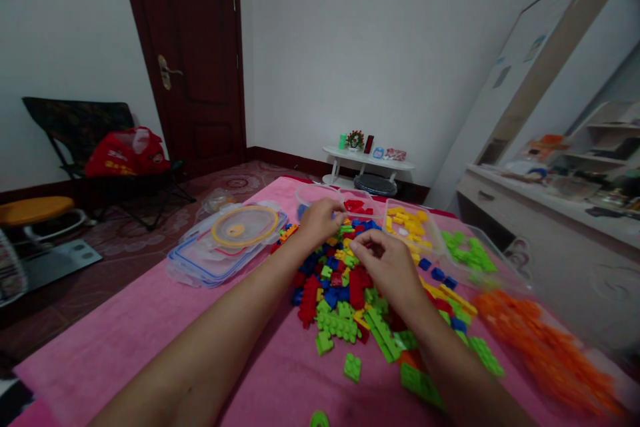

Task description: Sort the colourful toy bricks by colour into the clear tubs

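Note:
A mixed pile of red, blue, green and yellow toy building blocks (337, 320) covers the middle of the pink-covered table. Over the pile's far side is my left hand (320, 221), its fingers curled and thumb drawn in; whatever it may hold is hidden. My right hand (390, 263) hovers at the pile's right side, thumb and index finger pinched near yellow blocks. I cannot make out if a piece sits between those fingertips. Behind the hands stand clear containers: one with red blocks (356, 207), one with yellow blocks (407, 221), one with green blocks (467, 250).
Stacked clear lids (200, 257) lie left of the pile, a round yellow-rimmed lid (245, 227) on top. A blurred orange heap (545, 353) lies at the right. A loose green block (353, 367) sits near the front. Beyond are a white cabinet (560, 240) and a folding chair (75, 120).

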`<state>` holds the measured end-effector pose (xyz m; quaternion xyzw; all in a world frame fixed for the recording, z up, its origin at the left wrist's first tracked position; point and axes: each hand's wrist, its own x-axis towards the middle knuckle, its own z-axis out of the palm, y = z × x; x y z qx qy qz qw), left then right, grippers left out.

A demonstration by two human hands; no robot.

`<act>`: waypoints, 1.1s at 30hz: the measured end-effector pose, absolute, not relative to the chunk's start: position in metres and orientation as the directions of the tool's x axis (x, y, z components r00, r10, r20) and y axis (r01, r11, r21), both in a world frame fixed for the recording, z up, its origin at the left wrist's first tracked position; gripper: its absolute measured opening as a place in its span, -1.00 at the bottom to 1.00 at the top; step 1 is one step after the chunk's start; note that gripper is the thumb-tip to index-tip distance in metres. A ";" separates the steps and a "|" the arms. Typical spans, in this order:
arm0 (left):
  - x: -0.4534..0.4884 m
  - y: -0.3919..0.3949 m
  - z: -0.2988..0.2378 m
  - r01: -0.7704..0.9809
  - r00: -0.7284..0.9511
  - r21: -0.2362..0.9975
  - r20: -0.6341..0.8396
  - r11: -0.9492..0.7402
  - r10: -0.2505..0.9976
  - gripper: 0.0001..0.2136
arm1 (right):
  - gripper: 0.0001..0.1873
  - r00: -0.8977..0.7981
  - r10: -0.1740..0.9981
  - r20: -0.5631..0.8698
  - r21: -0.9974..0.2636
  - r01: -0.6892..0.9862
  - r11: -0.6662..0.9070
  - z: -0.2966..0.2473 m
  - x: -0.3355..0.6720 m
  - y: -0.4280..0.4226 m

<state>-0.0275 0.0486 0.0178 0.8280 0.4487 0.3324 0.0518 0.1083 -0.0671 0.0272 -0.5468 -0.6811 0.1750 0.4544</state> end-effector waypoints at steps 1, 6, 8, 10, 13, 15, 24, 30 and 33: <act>-0.036 0.051 0.022 0.791 0.280 0.371 0.487 -0.486 0.827 -0.73 | -0.82 0.027 0.902 0.430 -0.750 0.568 0.340 0.030 0.112 -0.066; -0.063 0.061 0.021 0.959 0.151 0.205 0.220 -0.197 0.964 -0.72 | -0.81 0.016 0.890 0.456 -0.758 0.532 0.378 0.041 0.116 -0.069; -0.065 0.063 0.015 0.961 0.178 0.184 0.153 -0.205 0.972 -0.75 | -0.83 -0.005 0.875 0.484 -0.724 0.559 0.404 0.041 0.114 -0.071; -0.064 0.064 0.010 0.960 0.198 0.175 0.122 -0.218 0.972 -0.75 | -0.83 -0.021 0.866 0.500 -0.700 0.579 0.418 0.041 0.113 -0.072; -0.066 0.066 0.008 0.954 0.233 0.169 0.102 -0.247 0.967 -0.75 | -0.83 -0.025 0.860 0.510 -0.691 0.583 0.427 0.040 0.114 -0.071; -0.068 0.068 0.010 0.947 0.254 0.176 0.099 -0.268 0.962 -0.74 | -0.82 -0.026 0.860 0.510 -0.689 0.586 0.427 0.039 0.115 -0.070; -0.069 0.062 0.029 0.870 0.414 0.256 0.082 -0.421 0.906 -0.87 | -0.82 -0.037 0.865 0.500 -0.675 0.609 0.416 0.033 0.122 -0.065; -0.060 0.059 0.026 0.829 0.474 0.258 0.142 -0.495 0.869 -0.52 | -0.82 -0.033 0.874 0.484 -0.676 0.621 0.397 0.033 0.124 -0.064; -0.056 0.057 0.023 0.865 0.437 0.211 0.130 -0.456 0.890 -0.70 | -0.82 -0.031 0.878 0.479 -0.676 0.625 0.391 0.032 0.124 -0.065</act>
